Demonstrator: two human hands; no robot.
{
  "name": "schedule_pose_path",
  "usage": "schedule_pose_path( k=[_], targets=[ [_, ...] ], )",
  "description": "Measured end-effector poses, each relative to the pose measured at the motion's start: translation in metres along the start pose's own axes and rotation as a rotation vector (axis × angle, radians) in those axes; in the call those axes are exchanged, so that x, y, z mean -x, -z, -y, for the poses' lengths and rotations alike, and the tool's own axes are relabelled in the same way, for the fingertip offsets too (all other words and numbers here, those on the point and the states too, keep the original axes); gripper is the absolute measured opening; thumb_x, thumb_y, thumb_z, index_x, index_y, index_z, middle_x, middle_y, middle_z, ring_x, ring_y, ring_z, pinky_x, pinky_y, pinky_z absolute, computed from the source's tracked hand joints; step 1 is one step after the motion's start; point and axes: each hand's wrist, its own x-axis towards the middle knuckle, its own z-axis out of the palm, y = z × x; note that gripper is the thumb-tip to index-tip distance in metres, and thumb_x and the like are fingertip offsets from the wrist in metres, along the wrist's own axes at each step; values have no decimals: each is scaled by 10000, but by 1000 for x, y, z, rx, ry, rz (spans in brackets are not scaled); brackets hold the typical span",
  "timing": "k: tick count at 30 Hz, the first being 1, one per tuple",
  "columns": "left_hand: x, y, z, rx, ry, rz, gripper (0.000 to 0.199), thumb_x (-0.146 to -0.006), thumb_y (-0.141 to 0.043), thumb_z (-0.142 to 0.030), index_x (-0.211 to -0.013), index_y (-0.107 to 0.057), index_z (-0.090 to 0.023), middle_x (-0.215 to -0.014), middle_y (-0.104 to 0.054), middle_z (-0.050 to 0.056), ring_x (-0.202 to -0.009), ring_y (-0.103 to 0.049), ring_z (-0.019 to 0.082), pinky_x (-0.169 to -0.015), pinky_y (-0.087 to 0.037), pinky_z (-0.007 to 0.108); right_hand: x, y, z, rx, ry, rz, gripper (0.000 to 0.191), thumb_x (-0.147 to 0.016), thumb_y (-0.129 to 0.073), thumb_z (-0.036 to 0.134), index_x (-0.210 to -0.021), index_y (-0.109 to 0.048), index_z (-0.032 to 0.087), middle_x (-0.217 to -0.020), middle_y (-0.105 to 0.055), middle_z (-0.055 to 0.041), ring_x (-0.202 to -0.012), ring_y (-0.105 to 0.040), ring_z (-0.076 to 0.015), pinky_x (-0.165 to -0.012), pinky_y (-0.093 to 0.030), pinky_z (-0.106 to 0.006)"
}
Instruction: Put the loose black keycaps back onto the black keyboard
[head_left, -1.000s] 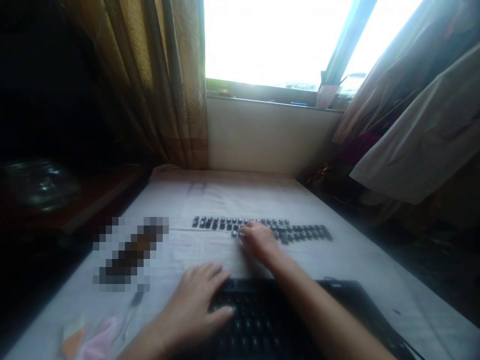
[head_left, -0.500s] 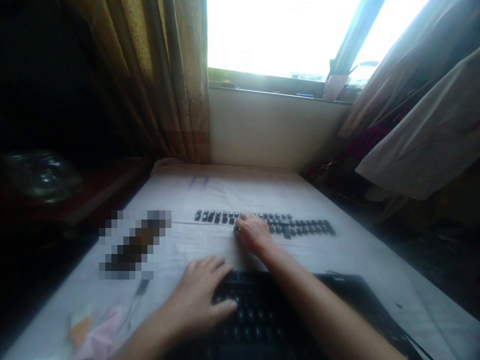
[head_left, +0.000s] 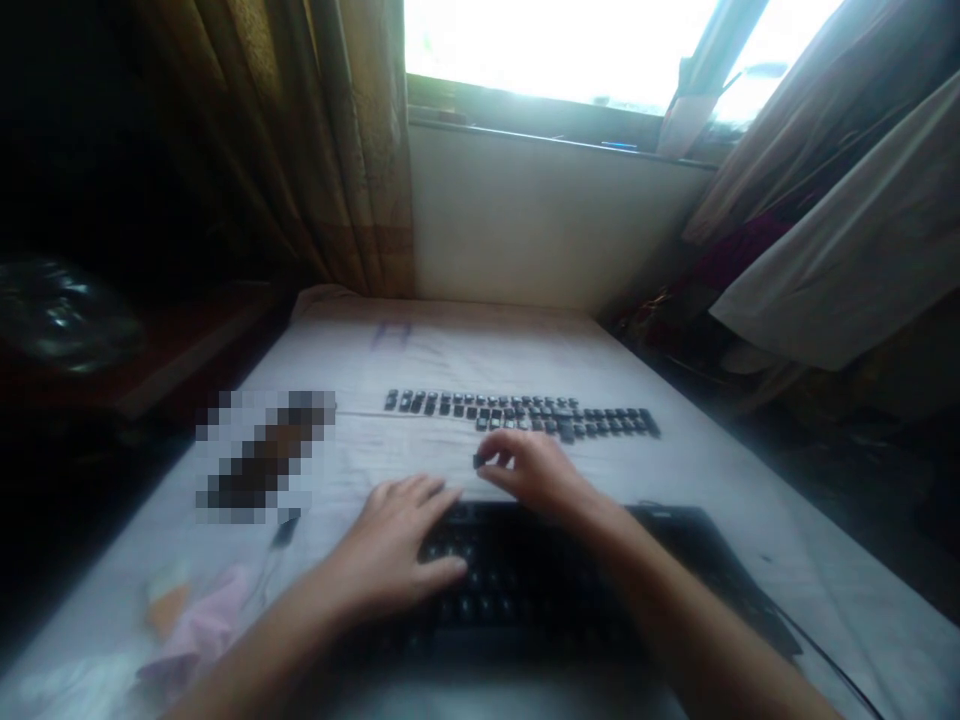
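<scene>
A black keyboard (head_left: 517, 590) lies in front of me on the white sheet, partly under my arms. My left hand (head_left: 405, 540) rests at its upper left part, fingers spread, holding nothing. My right hand (head_left: 525, 465) is just beyond the keyboard's far edge, with a small black keycap (head_left: 478, 461) pinched between thumb and index finger. Beyond it, rows of loose black keycaps (head_left: 442, 405) are laid out on the sheet, with a shorter row on the near side.
A pink cloth (head_left: 202, 620) and an orange and white piece (head_left: 166, 605) lie at the near left. Behind them is a pixelated dark object (head_left: 266, 455). A cable (head_left: 825, 655) runs off to the right. Curtains (head_left: 360, 150) hang beside the window.
My right hand has come back from the keycap rows toward the keyboard, now visibly pinching a keycap. My left hand stays spread over the keyboard. The view has tilted down slightly.
</scene>
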Motion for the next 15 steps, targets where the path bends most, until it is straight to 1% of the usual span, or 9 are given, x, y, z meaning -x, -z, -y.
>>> schedule_pose_path(
  k=[2,4,6,8,10,13,15],
  targets=[
    [0,1,0,3,11,23,707,-832,-616,-486,-1465,-415,-245,-1534,-385,104,-1421,-296,333,-1144,-219,537,26,4,3,-135,-25,56,138,-771,-682,198,-897,-737,215,-801,-730,2,-740,-661,-145,-699,-470,-237],
    [0,2,-1,17,2,26,719,-832,-629,-463,-1473,-401,-231,-1535,-382,105,-1424,-288,328,-1156,-195,535,48,4,7,-184,-28,106,157,-741,-699,171,-887,-739,213,-815,-732,-2,-770,-656,-156,-710,-463,-243],
    [1,2,0,42,-36,4,671,-839,-639,-416,-1454,-424,-257,-1518,-414,83,-1415,-310,313,-1161,-190,533,62,0,9,-213,-31,147,159,-730,-709,158,-876,-738,214,-829,-731,-3,-773,-648,-157,-700,-454,-240],
    [1,0,1,68,-89,-40,582,-850,-642,-374,-1404,-482,-295,-1480,-467,53,-1387,-360,294,-1157,-214,521,68,-7,9,-236,-37,168,152,-729,-711,149,-865,-736,213,-837,-729,-3,-773,-643,-156,-697,-448,-238],
    [0,-3,3,93,-120,-91,501,-857,-642,-345,-1344,-538,-295,-1432,-519,46,-1345,-416,280,-1142,-265,495,69,-12,9,-249,-34,161,148,-733,-711,147,-863,-736,215,-841,-725,-3,-779,-642,-158,-707,-446,-241],
    [-2,-8,3,109,-126,-150,460,-851,-645,-341,-1299,-572,-268,-1393,-551,61,-1306,-456,281,-1112,-327,467,68,-17,7,-252,-22,146,135,-737,-714,159,-856,-735,219,-843,-713,-4,-773,-635,-157,-707,-446,-242],
    [-2,-10,2,99,-124,-168,466,-849,-642,-349,-1301,-569,-261,-1393,-550,67,-1306,-457,288,-1116,-320,477,67,-17,6,-250,-18,144,122,-740,-712,161,-846,-734,219,-844,-706,-6,-776,-632,-156,-706,-445,-240]
  ],
)
